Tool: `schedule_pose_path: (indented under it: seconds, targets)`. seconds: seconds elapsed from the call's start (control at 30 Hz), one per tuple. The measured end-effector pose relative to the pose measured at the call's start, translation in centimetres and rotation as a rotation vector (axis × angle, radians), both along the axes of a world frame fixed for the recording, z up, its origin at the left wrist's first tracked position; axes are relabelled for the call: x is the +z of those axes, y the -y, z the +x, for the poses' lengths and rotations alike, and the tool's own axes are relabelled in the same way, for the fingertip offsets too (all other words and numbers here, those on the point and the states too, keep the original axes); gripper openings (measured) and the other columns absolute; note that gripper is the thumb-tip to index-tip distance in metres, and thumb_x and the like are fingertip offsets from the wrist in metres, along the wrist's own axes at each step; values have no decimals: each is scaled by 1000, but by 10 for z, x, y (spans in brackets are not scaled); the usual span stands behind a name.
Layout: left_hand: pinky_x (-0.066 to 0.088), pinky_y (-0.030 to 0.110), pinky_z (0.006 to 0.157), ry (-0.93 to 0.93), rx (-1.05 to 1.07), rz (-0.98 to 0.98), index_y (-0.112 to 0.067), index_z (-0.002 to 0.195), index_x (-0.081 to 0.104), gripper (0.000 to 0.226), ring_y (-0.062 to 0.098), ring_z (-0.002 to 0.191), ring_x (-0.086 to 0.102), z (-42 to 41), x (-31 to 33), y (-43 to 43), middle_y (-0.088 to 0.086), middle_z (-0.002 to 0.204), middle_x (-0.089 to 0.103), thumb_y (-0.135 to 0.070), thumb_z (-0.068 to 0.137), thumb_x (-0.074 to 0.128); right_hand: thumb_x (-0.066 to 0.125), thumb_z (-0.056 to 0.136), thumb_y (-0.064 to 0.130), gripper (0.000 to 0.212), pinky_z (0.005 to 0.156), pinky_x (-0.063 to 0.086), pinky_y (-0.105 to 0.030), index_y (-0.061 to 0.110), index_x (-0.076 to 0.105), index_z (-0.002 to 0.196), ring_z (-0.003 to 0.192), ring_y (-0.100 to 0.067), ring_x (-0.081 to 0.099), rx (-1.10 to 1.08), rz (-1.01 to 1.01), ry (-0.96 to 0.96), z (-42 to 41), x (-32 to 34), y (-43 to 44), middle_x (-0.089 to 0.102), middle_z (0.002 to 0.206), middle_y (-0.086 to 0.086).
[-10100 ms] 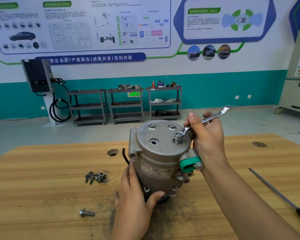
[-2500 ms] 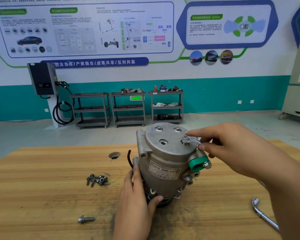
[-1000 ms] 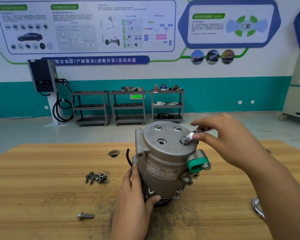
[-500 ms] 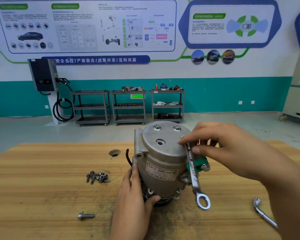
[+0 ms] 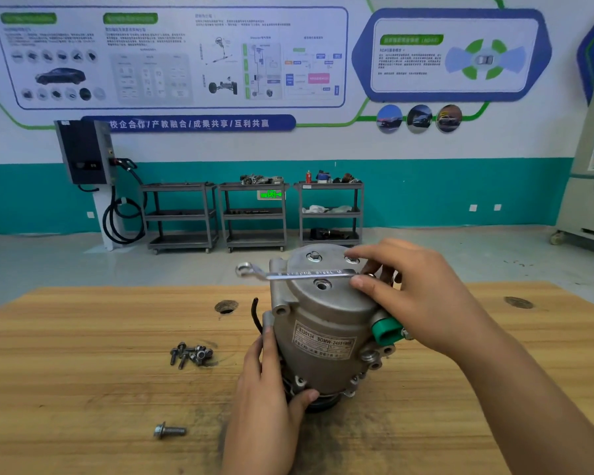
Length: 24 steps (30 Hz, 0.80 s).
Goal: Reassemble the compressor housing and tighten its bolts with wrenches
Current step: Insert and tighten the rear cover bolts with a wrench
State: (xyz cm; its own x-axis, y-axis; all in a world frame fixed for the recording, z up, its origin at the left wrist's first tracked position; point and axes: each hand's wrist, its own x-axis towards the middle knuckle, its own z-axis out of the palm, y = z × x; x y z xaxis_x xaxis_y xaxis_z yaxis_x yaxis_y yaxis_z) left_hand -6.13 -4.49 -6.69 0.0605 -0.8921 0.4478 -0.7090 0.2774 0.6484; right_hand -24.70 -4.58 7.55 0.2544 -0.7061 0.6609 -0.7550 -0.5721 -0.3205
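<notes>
Right hand [image 5: 422, 296] pinches the wrench [image 5: 306, 274] on the top cover; left hand [image 5: 268, 382] is curled around the low side of the compressor housing [image 5: 326, 323].
The wrench lies flat across the cover. Its working end is hidden under the fingers, and its free ring end sticks out past the left edge. I think the grip is too near the bolt, so the wrench may slip off the head and round it. The housing stands a little tilted on its dark lower end in the middle of the wooden table [image 5: 83, 389], so it may turn or tip if the left hand loosens. The body is grey cast metal with a printed label, a green plug [image 5: 386, 332] and one seated cover bolt [image 5: 313, 257]. A pile of loose bolts [image 5: 191, 354] and a single bolt [image 5: 170, 430] lie nearby.
</notes>
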Motion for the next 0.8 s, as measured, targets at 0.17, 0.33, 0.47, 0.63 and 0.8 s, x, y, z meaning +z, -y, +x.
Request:
schedule_pose_path:
  seconds: [0.17,0.33,0.47,0.63,0.8]
  targets:
    - [30,27,109,-1,1,-11,-35,148,-5,107,10,133,31,1,-1,0,-12,150,14,-37,76,74,55,91,27,46,73,40,-30,37,45,135,73,-6,47,-69,-57,20,9,-5,2,51,76,8]
    - [31,26,108,1,-7,-16,-35,148,-5,107,9,133,32,1,-2,0,-13,150,14,-37,76,74,50,93,29,29,86,41,-41,36,61,119,80,-5,48,-93,28,8,2,-2,3,50,83,12]
    - [30,24,107,8,-2,-28,-34,149,-6,107,8,132,33,0,-1,-1,-13,149,14,-37,77,73,46,94,35,26,95,30,-36,34,65,111,110,-12,35,-250,55,-76,-8,3,2,42,112,8]
    - [29,23,106,-1,-7,-30,-36,148,-8,107,8,133,31,-1,-1,-2,-16,149,13,-37,78,73,42,94,42,29,95,38,-40,33,66,107,103,-13,53,-313,231,-180,-25,17,-11,63,108,11]
    - [30,24,107,-6,-1,-26,-37,147,-9,107,8,132,32,-1,-2,-2,-15,150,13,-38,78,72,51,93,29,27,74,44,-20,53,60,101,87,4,57,-114,289,-192,-34,30,-33,63,91,24]
